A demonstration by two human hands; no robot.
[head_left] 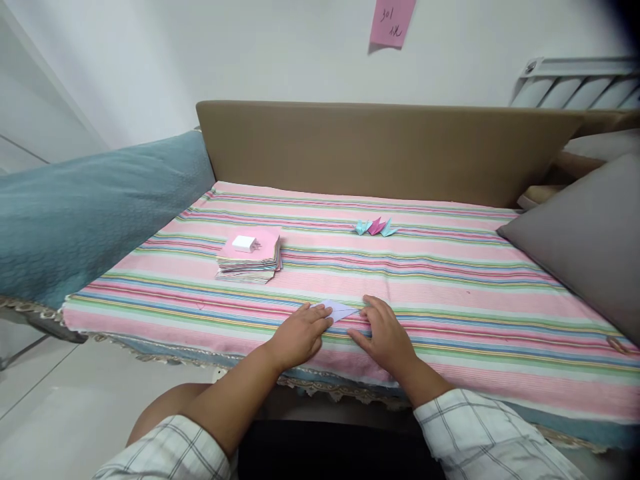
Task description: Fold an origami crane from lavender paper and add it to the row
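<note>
A small folded sheet of pale lilac paper [339,311] lies on the striped cloth, tapering to a point at its right end. My left hand [301,333] rests flat on the paper's left part, fingers stretched out, and hides that end. Beside the pointed end is my right hand [384,333], its thumb and fingers apart with nothing between them. Whether its fingertips touch the paper tip I cannot tell. Farther back stand several folded paper cranes, a pink one [377,227] between light blue ones [388,229].
Left of the hands sits a stack of square paper [249,263] with a white plug adapter [244,243] on top. A grey cushion [585,247] lies at the right. Behind the striped cloth [450,287] rises a brown backrest [380,150]; a blue-covered armrest [115,193] borders the left.
</note>
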